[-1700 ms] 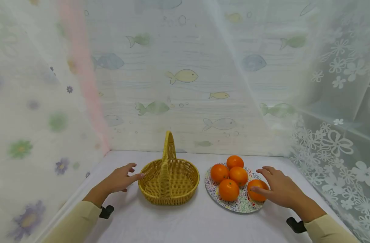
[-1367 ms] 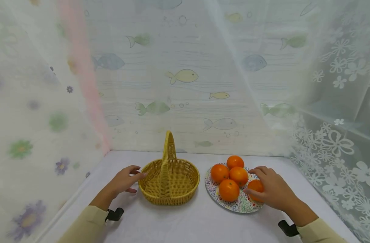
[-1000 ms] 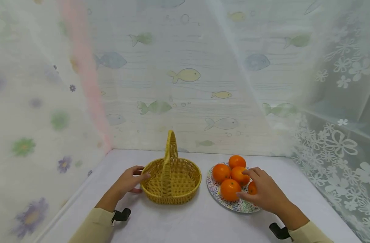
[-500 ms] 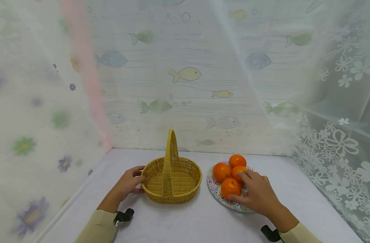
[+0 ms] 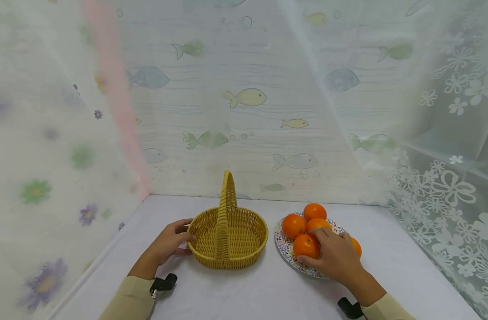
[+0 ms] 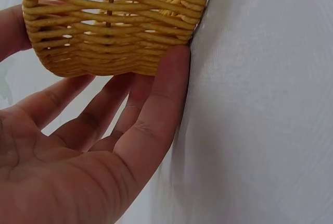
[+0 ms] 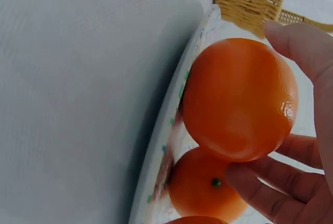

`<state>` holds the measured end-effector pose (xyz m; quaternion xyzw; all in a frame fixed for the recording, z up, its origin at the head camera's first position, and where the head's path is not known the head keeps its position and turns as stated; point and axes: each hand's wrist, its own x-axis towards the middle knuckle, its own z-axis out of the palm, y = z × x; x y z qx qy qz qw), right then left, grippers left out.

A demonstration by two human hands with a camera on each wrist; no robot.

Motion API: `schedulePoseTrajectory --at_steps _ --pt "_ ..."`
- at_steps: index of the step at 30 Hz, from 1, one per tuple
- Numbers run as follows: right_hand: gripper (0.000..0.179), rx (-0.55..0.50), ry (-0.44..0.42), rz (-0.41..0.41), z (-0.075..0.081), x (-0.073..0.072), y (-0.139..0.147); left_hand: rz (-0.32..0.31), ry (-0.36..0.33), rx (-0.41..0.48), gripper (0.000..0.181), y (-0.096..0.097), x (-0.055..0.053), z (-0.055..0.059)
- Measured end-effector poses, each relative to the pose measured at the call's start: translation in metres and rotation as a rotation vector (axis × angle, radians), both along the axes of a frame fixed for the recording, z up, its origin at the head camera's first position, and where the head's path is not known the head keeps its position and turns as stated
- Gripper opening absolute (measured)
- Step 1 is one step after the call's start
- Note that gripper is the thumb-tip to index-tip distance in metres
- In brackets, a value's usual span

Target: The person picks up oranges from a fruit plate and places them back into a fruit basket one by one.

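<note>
A yellow wicker basket [image 5: 244,260] with a tall handle stands on the white cloth. My left hand [image 5: 165,244] grips its left side, thumb over the rim; the left wrist view shows fingers [image 6: 151,120] against the outer weave of the basket [image 6: 114,31]. On a patterned plate [image 5: 282,251] lie several oranges. My right hand [image 5: 337,255] curls round the front orange [image 5: 306,246], which still rests on the plate. In the right wrist view, the thumb [image 7: 296,41] is at one side of that orange [image 7: 239,99], with fingers [image 7: 250,182] at the other.
Behind the front orange sit a left orange [image 5: 293,226], a back orange [image 5: 315,211] and a partly covered middle orange [image 5: 319,223]. Another orange [image 5: 356,247] shows right of my right hand. A fish-patterned curtain [image 5: 244,133] hangs behind the table [image 5: 235,293].
My right hand has moved left from the right-hand orange to the front orange. My left hand has moved right onto the basket's rim. Basket and oranges keep their places.
</note>
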<state>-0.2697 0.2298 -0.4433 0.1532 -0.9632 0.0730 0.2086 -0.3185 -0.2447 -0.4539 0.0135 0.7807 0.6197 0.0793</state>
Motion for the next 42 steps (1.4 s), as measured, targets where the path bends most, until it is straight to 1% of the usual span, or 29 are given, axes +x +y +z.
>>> schedulePoseTrajectory --at_steps 6,11,12,15,18,24,27,29,34,38,42 --pt "0.077 -0.007 -0.016 -0.016 -0.003 -0.003 -0.002 -0.026 -0.019 0.021 0.066 -0.003 0.001 0.000" --pt "0.075 -0.034 -0.024 -0.017 -0.004 -0.005 -0.002 -0.040 -0.051 0.070 0.062 -0.007 -0.002 -0.004" --pt "0.075 -0.039 -0.026 -0.016 -0.004 -0.005 -0.002 -0.048 -0.054 0.077 0.062 -0.008 -0.002 -0.004" --pt "0.076 -0.056 -0.033 -0.014 -0.002 -0.004 -0.002 -0.044 -0.069 0.095 0.061 -0.009 -0.003 -0.004" --pt "0.076 -0.090 -0.036 -0.004 0.002 -0.003 -0.003 -0.058 -0.075 0.092 0.060 -0.009 -0.004 -0.001" --pt "0.075 -0.152 0.008 0.044 0.010 -0.002 -0.008 -0.047 -0.106 0.094 0.059 -0.006 -0.002 0.007" --pt "0.074 -0.188 0.018 0.071 0.012 -0.003 -0.011 -0.038 -0.123 0.090 0.060 -0.006 0.000 0.010" --pt "0.072 -0.232 0.008 0.095 0.013 -0.004 -0.012 -0.030 -0.135 0.092 0.061 -0.005 0.002 0.011" --pt "0.072 -0.350 -0.033 0.137 0.017 -0.006 -0.018 -0.039 -0.142 0.099 0.061 -0.007 0.003 0.013" --pt "0.073 -0.392 -0.035 0.156 0.023 -0.008 -0.024 -0.049 -0.132 0.116 0.059 -0.007 0.003 0.013" --pt "0.071 -0.426 -0.056 0.172 0.028 -0.011 -0.031 -0.056 -0.131 0.139 0.059 -0.006 0.002 0.013"
